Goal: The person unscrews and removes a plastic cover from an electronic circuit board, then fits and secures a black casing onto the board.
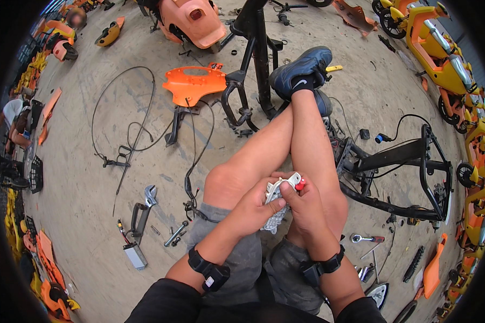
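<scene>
Outward from my lap the concrete floor (145, 167) spreads widest, and I read its clock from between my hands, twelve being straight ahead. Yellow scooters (434, 51) stand at the edge between one and two o'clock, and an orange scooter body (194, 24) sits far off at eleven. A black tubular frame (399, 153) lies on the floor between two and three, just beyond my knee. Nearer than the scooter body, also toward eleven, is a bright orange panel (196, 89). At nine o'clock rests an adjustable wrench (150, 195) with a silver head; at four, a ratchet (366, 238) lies near my thigh. My left hand (255, 208) and right hand (307, 207) are close together over my lap, both clamped on one thing. Toward eight, well apart from them, is a silver box (134, 257) with wires at its top. What I grip is a ribbed silver-grey metal part (274, 220), tilted, its upper end leaning toward one o'clock; both thumbs press its near face, while my other fingers are mostly hidden. Smallest, a red piece (300, 184) shows at that upper end, beside my right fingers; whether it is fixed there I cannot tell.
</scene>
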Action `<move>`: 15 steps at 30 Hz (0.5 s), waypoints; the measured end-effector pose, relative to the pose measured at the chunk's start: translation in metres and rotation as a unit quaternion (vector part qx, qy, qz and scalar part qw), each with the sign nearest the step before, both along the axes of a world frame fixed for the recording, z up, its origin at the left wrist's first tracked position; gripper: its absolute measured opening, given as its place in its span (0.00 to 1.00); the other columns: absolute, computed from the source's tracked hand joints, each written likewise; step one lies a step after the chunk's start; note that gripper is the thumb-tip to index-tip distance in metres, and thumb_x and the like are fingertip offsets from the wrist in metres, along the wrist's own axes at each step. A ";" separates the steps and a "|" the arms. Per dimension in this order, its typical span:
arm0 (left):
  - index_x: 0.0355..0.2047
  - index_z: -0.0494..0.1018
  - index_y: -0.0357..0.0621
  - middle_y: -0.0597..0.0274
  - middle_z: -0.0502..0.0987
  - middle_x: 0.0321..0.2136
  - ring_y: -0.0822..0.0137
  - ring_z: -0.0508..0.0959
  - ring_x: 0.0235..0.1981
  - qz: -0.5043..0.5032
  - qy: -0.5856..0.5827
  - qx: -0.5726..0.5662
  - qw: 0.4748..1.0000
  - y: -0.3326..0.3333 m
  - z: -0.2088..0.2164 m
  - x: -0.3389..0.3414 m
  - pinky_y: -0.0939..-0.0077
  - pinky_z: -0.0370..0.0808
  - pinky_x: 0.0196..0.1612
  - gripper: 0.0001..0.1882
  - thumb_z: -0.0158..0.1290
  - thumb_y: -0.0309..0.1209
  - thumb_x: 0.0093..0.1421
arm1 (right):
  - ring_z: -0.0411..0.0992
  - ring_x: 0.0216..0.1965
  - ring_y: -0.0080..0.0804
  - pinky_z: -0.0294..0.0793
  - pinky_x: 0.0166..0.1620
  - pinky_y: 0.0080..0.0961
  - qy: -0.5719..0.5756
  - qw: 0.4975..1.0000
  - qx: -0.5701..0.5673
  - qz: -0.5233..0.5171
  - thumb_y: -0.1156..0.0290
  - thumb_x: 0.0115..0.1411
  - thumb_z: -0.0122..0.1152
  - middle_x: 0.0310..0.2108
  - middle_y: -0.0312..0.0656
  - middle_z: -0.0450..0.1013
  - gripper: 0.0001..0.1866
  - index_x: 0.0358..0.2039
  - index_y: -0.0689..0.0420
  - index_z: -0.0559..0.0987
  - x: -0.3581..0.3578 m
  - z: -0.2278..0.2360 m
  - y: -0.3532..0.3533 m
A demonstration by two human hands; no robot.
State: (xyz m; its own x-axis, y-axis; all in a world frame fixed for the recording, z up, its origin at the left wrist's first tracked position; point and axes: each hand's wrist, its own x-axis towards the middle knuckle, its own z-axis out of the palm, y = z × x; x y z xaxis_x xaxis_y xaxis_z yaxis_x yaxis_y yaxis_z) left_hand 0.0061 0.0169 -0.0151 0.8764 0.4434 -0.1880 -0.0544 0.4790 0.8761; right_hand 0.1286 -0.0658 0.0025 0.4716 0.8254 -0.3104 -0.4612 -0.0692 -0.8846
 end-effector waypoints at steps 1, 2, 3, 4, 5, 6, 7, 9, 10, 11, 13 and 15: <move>0.58 0.60 0.37 0.62 0.71 0.50 0.72 0.71 0.52 -0.006 -0.005 -0.006 1.000 0.001 0.001 0.000 0.76 0.70 0.54 0.22 0.52 0.25 0.65 | 0.72 0.44 0.22 0.72 0.47 0.20 -0.004 1.000 -0.008 -0.001 0.66 0.62 0.64 0.45 0.40 0.75 0.17 0.46 0.62 0.72 0.000 -0.001 0.000; 0.59 0.59 0.37 0.62 0.71 0.52 0.71 0.71 0.54 -0.012 -0.009 -0.011 1.000 0.002 0.001 0.000 0.75 0.69 0.56 0.23 0.51 0.25 0.65 | 0.72 0.43 0.22 0.72 0.47 0.19 -0.001 1.000 -0.008 -0.007 0.66 0.62 0.65 0.44 0.39 0.75 0.17 0.45 0.62 0.72 0.000 0.001 0.000; 0.59 0.59 0.37 0.61 0.70 0.52 0.71 0.70 0.55 0.003 -0.021 0.005 1.000 0.001 0.001 0.000 0.75 0.69 0.56 0.23 0.51 0.24 0.65 | 0.72 0.42 0.21 0.72 0.46 0.19 0.002 1.000 -0.008 -0.013 0.66 0.62 0.65 0.43 0.38 0.75 0.17 0.45 0.62 0.72 0.000 0.002 0.002; 0.60 0.58 0.37 0.60 0.70 0.53 0.70 0.70 0.55 0.018 -0.033 0.021 0.999 -0.001 0.000 0.002 0.74 0.69 0.57 0.24 0.50 0.23 0.65 | 0.72 0.42 0.20 0.72 0.45 0.18 0.006 1.000 -0.008 -0.019 0.67 0.62 0.65 0.43 0.38 0.75 0.17 0.45 0.62 0.72 -0.001 0.004 0.003; 0.60 0.57 0.37 0.59 0.70 0.53 0.70 0.70 0.56 0.033 -0.044 0.036 0.998 -0.002 0.001 0.003 0.74 0.69 0.57 0.24 0.50 0.22 0.65 | 0.72 0.41 0.20 0.72 0.45 0.18 0.005 1.000 -0.006 -0.019 0.66 0.61 0.65 0.42 0.37 0.74 0.17 0.45 0.62 0.72 -0.001 0.003 0.002; 0.60 0.57 0.37 0.58 0.70 0.53 0.69 0.70 0.56 0.035 -0.030 0.022 0.999 -0.002 0.004 0.004 0.74 0.69 0.56 0.24 0.49 0.21 0.65 | 0.72 0.41 0.20 0.72 0.44 0.18 0.004 1.000 -0.003 -0.020 0.66 0.61 0.66 0.41 0.37 0.74 0.17 0.45 0.61 0.72 -0.001 0.002 0.002; 0.60 0.56 0.37 0.57 0.70 0.53 0.69 0.70 0.55 0.037 -0.017 0.008 0.999 -0.002 0.010 0.004 0.74 0.70 0.55 0.25 0.49 0.21 0.65 | 0.72 0.40 0.20 0.72 0.44 0.17 0.002 1.000 -0.001 -0.020 0.66 0.61 0.66 0.40 0.36 0.74 0.18 0.45 0.61 0.72 -0.001 0.001 0.002; 0.60 0.55 0.36 0.56 0.69 0.54 0.68 0.70 0.56 0.041 0.000 -0.003 0.999 -0.002 0.011 0.004 0.75 0.70 0.55 0.25 0.48 0.19 0.65 | 0.72 0.40 0.19 0.72 0.43 0.17 0.009 1.000 0.006 -0.014 0.66 0.61 0.66 0.39 0.35 0.74 0.18 0.45 0.61 0.71 0.001 -0.003 0.001; 0.60 0.56 0.36 0.55 0.68 0.55 0.68 0.70 0.56 0.041 0.004 0.001 0.999 -0.004 0.008 0.005 0.75 0.69 0.56 0.25 0.47 0.18 0.65 | 0.72 0.39 0.19 0.72 0.43 0.17 0.012 1.000 0.009 -0.010 0.66 0.61 0.67 0.39 0.35 0.73 0.18 0.45 0.61 0.71 0.001 -0.004 0.001; 0.60 0.56 0.36 0.55 0.68 0.55 0.68 0.70 0.57 0.042 0.007 0.004 0.999 -0.005 0.006 0.004 0.75 0.69 0.58 0.24 0.47 0.18 0.65 | 0.72 0.39 0.19 0.73 0.43 0.17 0.009 1.000 0.005 -0.011 0.66 0.60 0.67 0.39 0.35 0.73 0.18 0.45 0.60 0.71 0.001 -0.004 0.001; 0.60 0.56 0.35 0.55 0.68 0.55 0.68 0.70 0.57 0.045 0.017 0.035 0.998 -0.007 0.001 0.004 0.75 0.69 0.57 0.24 0.46 0.17 0.65 | 0.72 0.38 0.19 0.73 0.42 0.17 0.003 1.000 -0.003 -0.013 0.65 0.60 0.67 0.38 0.35 0.73 0.19 0.44 0.60 0.71 0.000 -0.004 0.001; 0.60 0.56 0.35 0.56 0.68 0.54 0.68 0.70 0.56 0.044 0.026 0.051 0.997 -0.008 -0.001 0.005 0.75 0.70 0.56 0.24 0.46 0.17 0.65 | 0.72 0.38 0.19 0.73 0.41 0.17 -0.004 1.000 -0.006 -0.008 0.67 0.61 0.66 0.37 0.35 0.73 0.17 0.44 0.60 0.71 0.002 -0.004 0.001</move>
State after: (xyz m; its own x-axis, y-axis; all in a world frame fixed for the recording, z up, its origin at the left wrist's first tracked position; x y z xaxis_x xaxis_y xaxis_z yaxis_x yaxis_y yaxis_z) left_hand 0.0109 0.0087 -0.0157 0.8231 0.5381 -0.1815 -0.0461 0.3819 0.9231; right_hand 0.1304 -0.0648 -0.0018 0.4873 0.8140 -0.3162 -0.4554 -0.0721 -0.8874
